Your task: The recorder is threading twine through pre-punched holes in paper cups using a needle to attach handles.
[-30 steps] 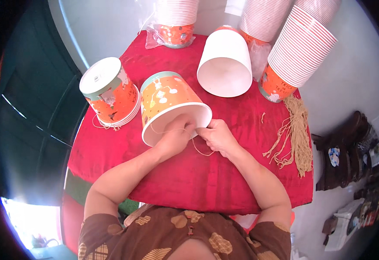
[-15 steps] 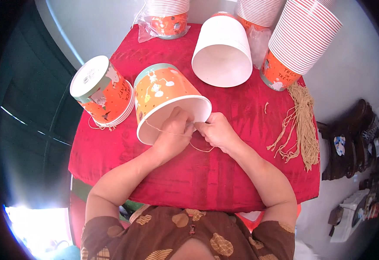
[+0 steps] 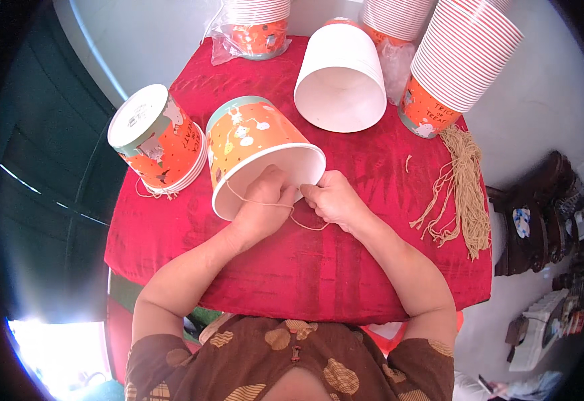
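Note:
An orange paper bucket (image 3: 255, 130) with a green base band and cartoon figures lies tilted, its white mouth facing me. My left hand (image 3: 265, 204) reaches inside it, fingers curled near the inner right wall; what they pinch, if anything, is hidden. At the right rim, my right hand (image 3: 332, 200) is closed, thumb and forefinger pinched against the edge. Thin tan string (image 3: 311, 228) runs from the bucket's left rim across my left hand, sags below and passes up to my right hand.
Upside-down nested buckets (image 3: 165, 144) stand at left, string at their rim. A white-lined bucket (image 3: 342, 80) lies behind. Tall bucket stacks (image 3: 462, 60) line the back, one partly in clear plastic (image 3: 222, 50). A tan string bundle (image 3: 466, 194) hangs along the red cloth's (image 3: 372, 267) right side.
My left hand has opened a small gap from my right fingers, reaching further into the bucket. A person's hand with a phone has appeared at the lower right.

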Demonstrator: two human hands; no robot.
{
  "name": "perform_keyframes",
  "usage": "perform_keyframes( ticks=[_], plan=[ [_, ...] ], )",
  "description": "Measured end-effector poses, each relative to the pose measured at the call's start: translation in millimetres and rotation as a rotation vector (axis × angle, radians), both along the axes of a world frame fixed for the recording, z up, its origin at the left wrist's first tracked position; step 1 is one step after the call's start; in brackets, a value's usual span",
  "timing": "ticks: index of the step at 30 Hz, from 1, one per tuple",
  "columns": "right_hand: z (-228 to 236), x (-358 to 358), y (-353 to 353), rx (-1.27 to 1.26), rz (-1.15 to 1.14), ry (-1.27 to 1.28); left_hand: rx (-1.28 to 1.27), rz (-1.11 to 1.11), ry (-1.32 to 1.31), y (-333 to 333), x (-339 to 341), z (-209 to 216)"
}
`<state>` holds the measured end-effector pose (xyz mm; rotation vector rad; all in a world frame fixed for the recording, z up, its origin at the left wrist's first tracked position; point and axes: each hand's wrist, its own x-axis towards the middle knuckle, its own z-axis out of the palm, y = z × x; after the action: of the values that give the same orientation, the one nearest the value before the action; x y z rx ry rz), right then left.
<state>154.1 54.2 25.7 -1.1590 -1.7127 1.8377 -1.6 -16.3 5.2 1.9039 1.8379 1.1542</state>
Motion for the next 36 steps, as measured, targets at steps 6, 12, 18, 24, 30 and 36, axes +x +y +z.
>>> perform_keyframes(
  ticks=[6, 12, 18, 24, 30, 36],
  plan=[
    [0.6, 0.4, 0.4, -0.002, 0.019, -0.034, -0.087, -0.044, -0.215, 0.7, 0.4, -0.7],
    [1.7, 2.0, 0.9, -0.035, 0.013, -0.008, -0.121, -0.083, -0.404, 4.9, 1.7, -7.0],
    [2.3, 5.5, 4.2, -0.106, 0.076, 0.005, -0.222, -0.101, -0.527, 3.4, -2.4, 2.0],
    [-10.3, 8.1, 6.5, -0.138, 0.048, 0.060, -0.236, -0.120, -0.549, 3.3, -0.3, 3.9],
    [-7.9, 1.8, 0.1, 0.019, -0.021, -0.002, -0.153, -0.147, -0.596, 2.4, -0.6, 0.6],
    [-7.5, 2.2, -4.2, 0.088, 0.058, 0.000, -0.148, -0.123, -0.420, -0.1, -1.5, 1.6]
  ],
)
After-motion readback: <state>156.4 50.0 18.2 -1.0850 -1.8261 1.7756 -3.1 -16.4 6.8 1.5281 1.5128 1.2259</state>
